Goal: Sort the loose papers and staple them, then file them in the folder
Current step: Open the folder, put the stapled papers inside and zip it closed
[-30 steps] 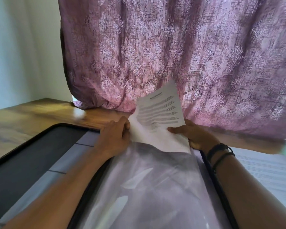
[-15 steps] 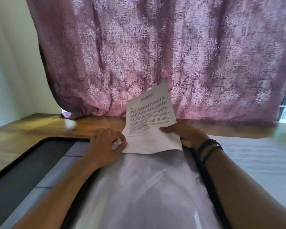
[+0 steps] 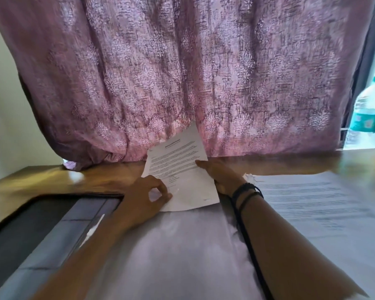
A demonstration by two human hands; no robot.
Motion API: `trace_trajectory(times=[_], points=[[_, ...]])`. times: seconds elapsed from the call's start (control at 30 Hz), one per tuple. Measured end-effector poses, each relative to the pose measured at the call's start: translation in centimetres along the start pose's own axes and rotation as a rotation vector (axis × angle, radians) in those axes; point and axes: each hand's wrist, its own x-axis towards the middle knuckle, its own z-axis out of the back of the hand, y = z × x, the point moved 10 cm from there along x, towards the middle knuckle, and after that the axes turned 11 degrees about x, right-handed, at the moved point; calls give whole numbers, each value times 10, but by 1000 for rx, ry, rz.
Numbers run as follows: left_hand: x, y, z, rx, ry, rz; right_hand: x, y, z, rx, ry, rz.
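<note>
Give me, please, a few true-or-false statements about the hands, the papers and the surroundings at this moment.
1. The left hand pinches the printed sheet near its lower left edge. True.
2. The right hand holds a stapler. False: it holds the sheet's right edge, and no stapler is in view.
3. More printed papers lie on the table to the right of the open folder. True.
4. The curtain behind the table is green. False: it is purple with a pale pattern.
5. Black wristbands sit on the left wrist. False: they are on the right wrist.
</note>
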Motion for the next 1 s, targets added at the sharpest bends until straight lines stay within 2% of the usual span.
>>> trace_trajectory(times=[0.13, 0.23, 0.4, 0.53, 0.67, 1.0], points=[[-3, 10, 13, -23, -67, 56, -7, -1, -5, 53, 73, -87], [-3, 27, 11, -97, 39, 104, -13, -2, -15, 19, 151, -137], [-9, 51, 19, -206, 35, 139, -8, -2, -6, -14, 45, -77], [-9, 42, 24, -158, -59, 89, -15, -5, -14, -9, 148, -165], [-6, 40, 23, -168, -90, 48, -16, -1, -13, -51, 106, -127], [-6, 39, 23, -194, -88, 16, -25, -6, -14, -26, 124, -220]])
